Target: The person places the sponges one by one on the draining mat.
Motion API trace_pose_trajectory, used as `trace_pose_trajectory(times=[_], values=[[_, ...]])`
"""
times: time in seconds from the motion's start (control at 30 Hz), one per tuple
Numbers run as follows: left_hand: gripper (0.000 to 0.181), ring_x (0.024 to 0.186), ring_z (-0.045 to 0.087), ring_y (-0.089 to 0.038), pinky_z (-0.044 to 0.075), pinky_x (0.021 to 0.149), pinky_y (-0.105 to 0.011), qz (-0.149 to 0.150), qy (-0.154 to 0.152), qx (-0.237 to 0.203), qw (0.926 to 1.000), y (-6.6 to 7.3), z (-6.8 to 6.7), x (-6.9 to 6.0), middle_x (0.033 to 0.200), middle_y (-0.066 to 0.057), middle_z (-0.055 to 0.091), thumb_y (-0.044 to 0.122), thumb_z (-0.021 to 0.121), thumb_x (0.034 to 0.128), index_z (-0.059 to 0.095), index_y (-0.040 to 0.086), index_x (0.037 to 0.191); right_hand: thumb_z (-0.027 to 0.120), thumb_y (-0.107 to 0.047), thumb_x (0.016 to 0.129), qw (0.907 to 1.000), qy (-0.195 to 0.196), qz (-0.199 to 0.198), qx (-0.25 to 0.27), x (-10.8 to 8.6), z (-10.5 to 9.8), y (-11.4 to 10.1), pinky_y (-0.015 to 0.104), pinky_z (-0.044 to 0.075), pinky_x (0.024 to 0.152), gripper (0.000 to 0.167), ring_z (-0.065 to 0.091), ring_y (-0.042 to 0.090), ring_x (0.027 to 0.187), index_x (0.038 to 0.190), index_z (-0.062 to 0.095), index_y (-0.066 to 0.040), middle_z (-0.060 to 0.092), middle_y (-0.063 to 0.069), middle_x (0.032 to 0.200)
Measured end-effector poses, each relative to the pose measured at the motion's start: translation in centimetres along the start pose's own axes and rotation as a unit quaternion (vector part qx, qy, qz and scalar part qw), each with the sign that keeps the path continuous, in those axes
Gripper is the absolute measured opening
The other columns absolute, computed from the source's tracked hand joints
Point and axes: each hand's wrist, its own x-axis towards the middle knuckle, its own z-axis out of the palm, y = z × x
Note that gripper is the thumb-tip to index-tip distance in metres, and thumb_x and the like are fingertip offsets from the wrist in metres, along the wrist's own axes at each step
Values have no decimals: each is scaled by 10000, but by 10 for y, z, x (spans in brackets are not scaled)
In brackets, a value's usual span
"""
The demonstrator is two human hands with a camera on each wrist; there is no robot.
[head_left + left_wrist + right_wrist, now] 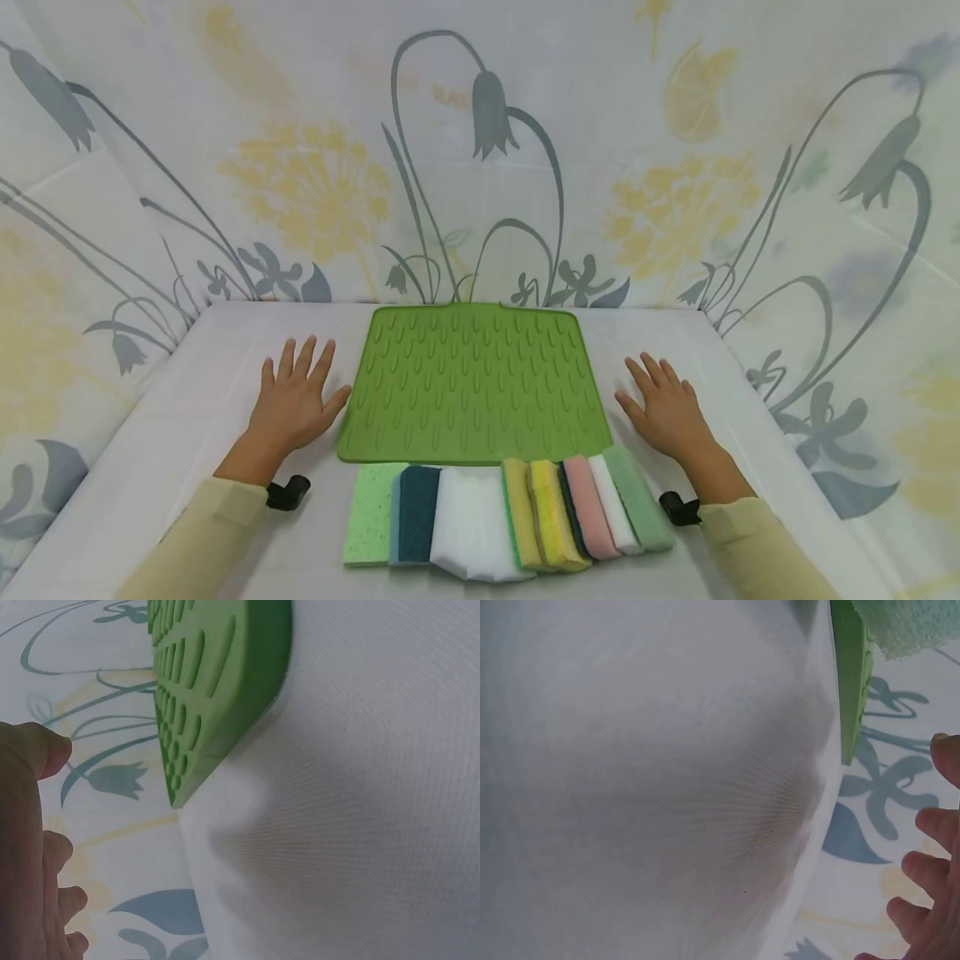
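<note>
Palm down, my left hand has its fingers spread beside the left edge of a green ridged mat. On the mat's other side is my right hand, fingers extended and holding nothing. A row of sponges lies along the mat's near edge: a light green sponge, a dark blue sponge, a wide white sponge, yellow sponges, a pink sponge and a grey-green sponge among them. In the left wrist view, the left fingers are apart from the mat's corner.
A white cloth covers the table. Behind and at both sides rises a curtain printed with grey flowers and yellow blossoms. Black camera mounts are strapped at both wrists.
</note>
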Motion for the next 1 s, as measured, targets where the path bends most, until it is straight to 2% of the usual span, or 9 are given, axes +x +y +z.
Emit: trace_pose_trajectory(times=[0.27, 0.57, 0.67, 0.83, 1.0], values=[[736, 1452, 71, -504, 75, 1111, -717, 22, 43, 25, 10000, 0, 1, -3, 1584, -265, 152, 469, 425, 995, 178, 60, 1554, 493, -386, 998, 9983, 317, -172, 454, -11, -10, -4, 721, 292, 1018, 631, 259, 536, 1374, 1489, 342, -20, 289, 290, 1520], [726, 1437, 109, -525, 131, 1107, -712, 63, 10, -128, 9999, 2, 1, -3, 1569, -287, 180, 435, 431, 1000, 178, 30, 1547, 461, -447, 1004, 9952, 56, -36, 973, -34, -24, -14, 715, 291, 1011, 656, 279, 517, 1362, 1519, 297, -76, 277, 288, 1523], [712, 1423, 168, -522, 198, 1095, -702, 106, 59, -222, 9997, 5, 2, -2, 1548, -295, 231, 416, 439, 1001, 199, 16, 1539, 468, -446, 1002, 9938, 82, -24, 1111, -41, -25, -17, 705, 303, 1006, 641, 302, 510, 1350, 1507, 325, -80, 316, 280, 1503], [681, 1349, 329, -496, 354, 1002, -674, 156, 178, -367, 9990, 10, 6, -2, 1471, -293, 355, 394, 435, 1007, 241, -8, 1521, 459, -447, 1006, 9912, -30, -6, 1326, -54, -28, -22, 690, 338, 981, 586, 342, 488, 1333, 1462, 391, -86, 367, 241, 1478], [654, 1286, 407, -483, 383, 983, -651, 169, 277, -710, 9969, 13, 14, -2, 1413, -293, 421, 369, 445, 1008, 275, -18, 1507, 433, -444, 1016, 9878, -316, 62, 1525, -66, -31, -27, 629, 401, 961, 503, 419, 446, 1301, 1359, 464, -78, 430, 206, 1435]])
